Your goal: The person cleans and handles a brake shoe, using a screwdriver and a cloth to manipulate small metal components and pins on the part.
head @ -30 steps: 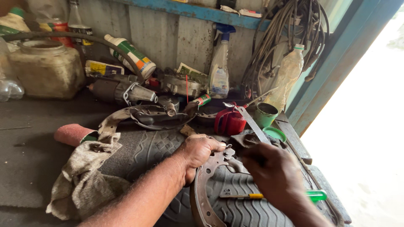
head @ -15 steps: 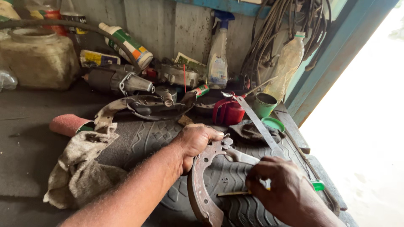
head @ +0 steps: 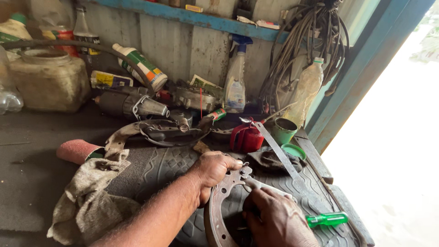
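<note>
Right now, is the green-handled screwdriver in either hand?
No. The screwdriver lies on the tyre, beside the right hand; the left hand grips the curved metal brake shoe.

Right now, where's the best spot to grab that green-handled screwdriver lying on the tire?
Probably the green handle, taken from the right, open side. The screwdriver lies roughly flat across the tire, handle sticking out clear, while its shaft end runs in under the right hand beside the rusty brake shoe, so that end is blocked.

Overexposed daylight glare from right; dim, sharp workbench interior.
</note>
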